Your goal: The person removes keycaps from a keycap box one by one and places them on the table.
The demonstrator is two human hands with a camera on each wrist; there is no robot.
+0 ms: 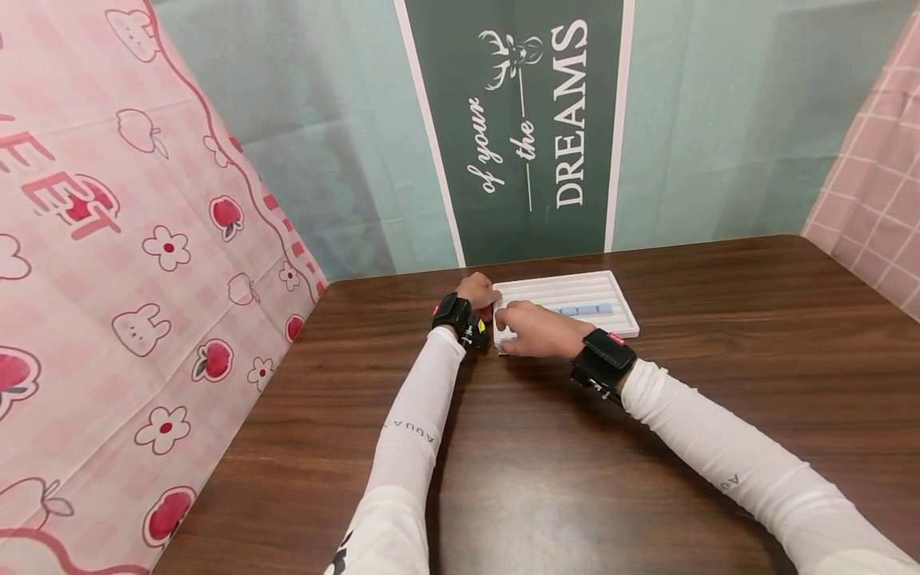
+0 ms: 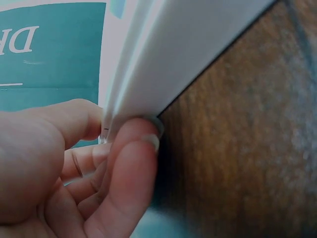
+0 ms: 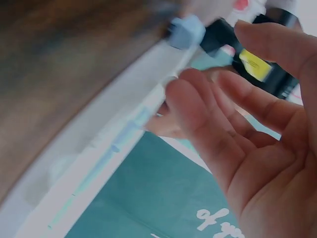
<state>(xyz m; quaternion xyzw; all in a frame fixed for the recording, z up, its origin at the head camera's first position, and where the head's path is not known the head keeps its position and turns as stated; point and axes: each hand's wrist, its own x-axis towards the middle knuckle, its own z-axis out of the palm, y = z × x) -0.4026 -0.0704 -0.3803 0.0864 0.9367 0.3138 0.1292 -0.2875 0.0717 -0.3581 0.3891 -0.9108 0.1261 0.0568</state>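
A white tray (image 1: 625, 307) with raised parallel ridges lies on the table, and a row of small light-blue blocks (image 1: 585, 309) sits along one of its grooves. My left hand (image 1: 478, 291) pinches the tray's left edge; in the left wrist view its thumb and fingertips meet the rim and the side wall. My right hand (image 1: 539, 329) hovers over the tray's front left part, hiding some of it. Its fingers bend loosely, with thumb and fingertips apart and nothing between them. In the right wrist view a light-blue block (image 3: 185, 32) shows near the tray's corner, away from the fingertips.
The brown wooden table (image 1: 503, 479) spreads around the tray. Behind it hangs a green cloth with white lettering (image 1: 532, 120), and a pink patterned cloth (image 1: 165, 319) borders the left side. Each wrist wears a black strap (image 1: 604, 359) with a camera.
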